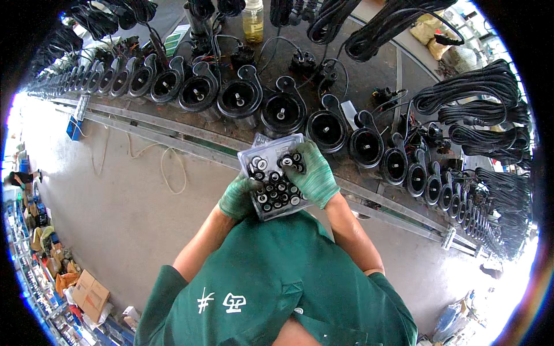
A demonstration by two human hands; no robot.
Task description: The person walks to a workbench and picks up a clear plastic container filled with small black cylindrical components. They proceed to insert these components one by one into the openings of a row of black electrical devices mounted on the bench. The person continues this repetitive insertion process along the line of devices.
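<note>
A clear plastic box [248, 160] is held at my waist, in front of the bench edge. Inside lie many small black round parts [277, 190], some with pale or metallic centres. My left hand [236, 197], in a green knitted glove, grips the box's left side; its fingertips are partly hidden. My right hand [316, 176], gloved alike, reaches over the right side of the box. Its thumb and fingers curl around a small cluster of the round parts near the far right corner. Just beyond stand black round housings [283, 112], each with a metal shaft in the middle.
The housings run in a long row along the bench edge [190, 134]. Behind them are coiled black cables [470, 86], wired connectors [303, 60] and a bottle of yellowish liquid [253, 23]. A loose pale cord [173, 167] lies on the floor; cardboard boxes [90, 295] stand lower left.
</note>
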